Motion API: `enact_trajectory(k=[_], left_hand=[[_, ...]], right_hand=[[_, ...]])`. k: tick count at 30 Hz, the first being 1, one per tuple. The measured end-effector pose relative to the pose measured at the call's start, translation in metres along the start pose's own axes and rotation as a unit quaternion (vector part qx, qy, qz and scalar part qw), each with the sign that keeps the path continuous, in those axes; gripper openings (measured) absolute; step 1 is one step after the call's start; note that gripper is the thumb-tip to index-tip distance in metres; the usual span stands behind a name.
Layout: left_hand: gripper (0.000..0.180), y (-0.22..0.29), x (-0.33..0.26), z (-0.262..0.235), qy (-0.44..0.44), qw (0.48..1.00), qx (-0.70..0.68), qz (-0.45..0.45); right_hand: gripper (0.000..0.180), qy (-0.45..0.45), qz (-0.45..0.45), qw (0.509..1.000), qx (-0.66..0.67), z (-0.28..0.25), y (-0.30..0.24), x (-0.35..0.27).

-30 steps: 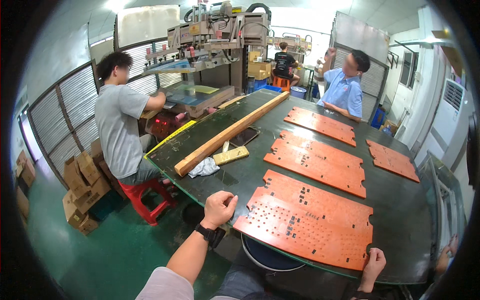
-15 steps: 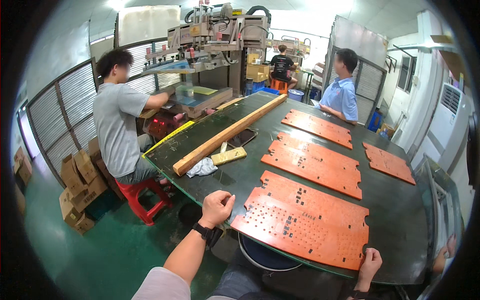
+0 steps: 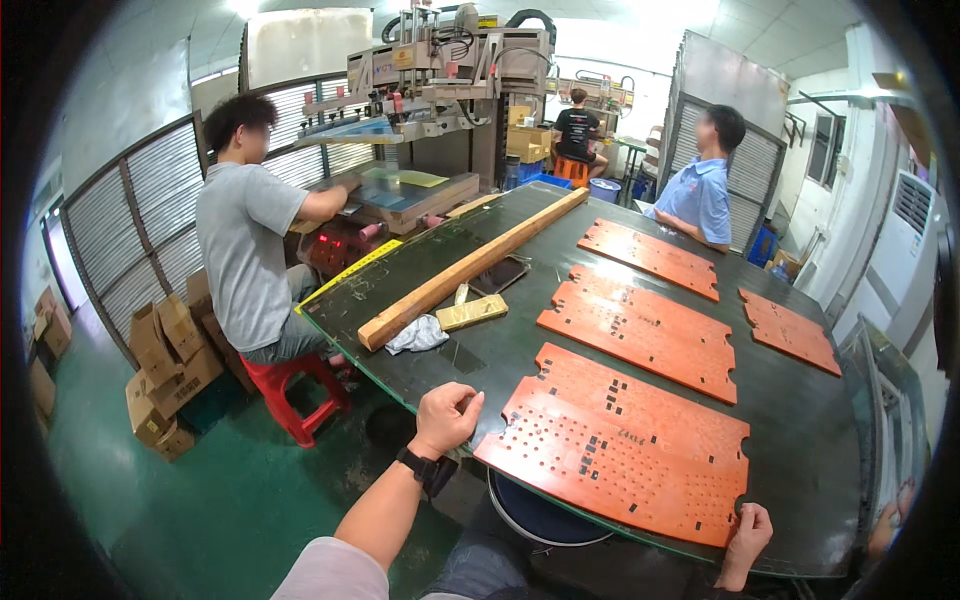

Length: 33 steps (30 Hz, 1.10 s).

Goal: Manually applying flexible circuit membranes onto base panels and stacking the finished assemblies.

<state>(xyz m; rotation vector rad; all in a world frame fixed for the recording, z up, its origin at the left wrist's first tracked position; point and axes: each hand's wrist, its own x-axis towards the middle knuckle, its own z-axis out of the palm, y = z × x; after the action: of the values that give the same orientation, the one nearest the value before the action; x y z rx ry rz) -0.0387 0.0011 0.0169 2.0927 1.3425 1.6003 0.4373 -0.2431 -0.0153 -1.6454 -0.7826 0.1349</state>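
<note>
An orange perforated board point(image 3: 690, 450) with black patches and rows of small holes lies flat at the near edge of the dark table point(image 3: 810, 470). Beside its left end is my left hand point(image 3: 447, 418), fingers curled in, at the table's edge and apart from the board. My right hand point(image 3: 750, 540) sits by the board's near right corner, its fingers bent together. Whether it touches the board, I cannot tell. What either hand's curled fingers may hold is hidden. Farther back lie similar orange boards, a middle one point(image 3: 640, 330), a far one point(image 3: 650, 258) and a right one point(image 3: 790, 330).
A long wooden bar point(image 3: 470, 268) crosses the table's left side, near a crumpled white cloth point(image 3: 417, 335) and a yellowish block point(image 3: 472, 312). A person in grey point(image 3: 245, 240) sits left at a machine point(image 3: 440, 80). Another in blue point(image 3: 697, 190) is at the far right.
The whole view has shifted slightly, so the scene sits a little farther right. My hands and the boards keep nearly the same places relative to each other.
</note>
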Motion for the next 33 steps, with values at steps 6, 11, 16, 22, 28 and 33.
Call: enact_trajectory(k=[6,11,16,22,28,33], left_hand=[[0.013,0.0,0.001,-0.001,0.01,1.0,0.007,0.014],[0.014,-0.003,0.0,0.002,0.009,1.0,0.008,0.003],[0.013,-0.001,0.001,0.002,0.017,1.0,0.008,0.016],[0.012,-0.001,0.002,0.002,0.016,1.0,0.001,0.011],[0.012,-0.001,0.001,-0.002,0.015,1.0,0.002,0.027],[0.012,-0.001,0.002,-0.001,-0.008,0.999,0.027,0.02]], right_hand=[[0.015,0.008,-0.016,1.0,-0.018,0.001,0.001,-0.001],[0.015,-0.005,-0.002,1.0,-0.02,0.002,-0.012,-0.005],[0.016,0.003,-0.019,1.0,-0.02,0.002,-0.008,-0.002],[0.016,-0.002,-0.001,1.0,0.019,0.005,-0.015,-0.004],[0.016,0.005,-0.052,0.998,-0.031,0.004,-0.014,-0.007],[0.015,0.011,-0.014,1.0,-0.004,0.003,-0.021,-0.011]])
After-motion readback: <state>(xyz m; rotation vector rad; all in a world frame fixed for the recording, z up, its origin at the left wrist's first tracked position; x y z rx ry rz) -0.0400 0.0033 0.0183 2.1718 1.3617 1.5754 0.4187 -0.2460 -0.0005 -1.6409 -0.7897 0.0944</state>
